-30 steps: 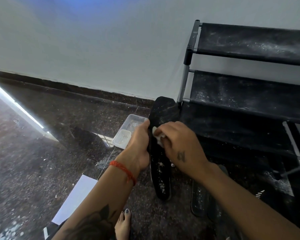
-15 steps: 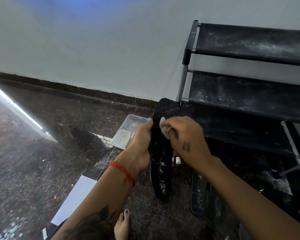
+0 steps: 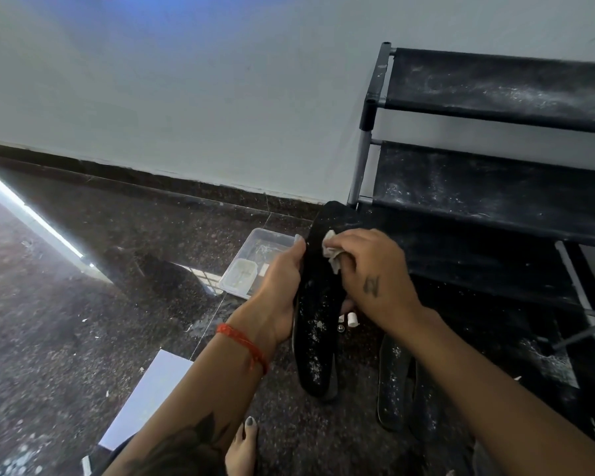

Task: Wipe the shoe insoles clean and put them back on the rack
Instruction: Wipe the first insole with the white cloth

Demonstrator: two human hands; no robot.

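Currently, I am gripping the dusty black insole [image 3: 315, 324] with my left hand [image 3: 282, 286] while my right hand [image 3: 375, 273] is pinching a white cloth [image 3: 332, 250] against it.

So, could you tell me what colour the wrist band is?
Red, on the left wrist band, head view.

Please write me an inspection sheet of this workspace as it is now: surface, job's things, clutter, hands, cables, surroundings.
Surface: dark speckled stone floor, dusty, with white bits.
Job's things: long black insole, white-speckled, held upright; crumpled white wipe pressed on its upper part; more black insoles lying on the floor; black fabric-shelved rack, dusty.
Clutter: clear plastic tray; white paper sheet; small white cylinder.
Hands: left hand grips the insole's edge; right hand pinches the wipe.
Cables: nothing seen.
Surroundings: pale wall, dark skirting.
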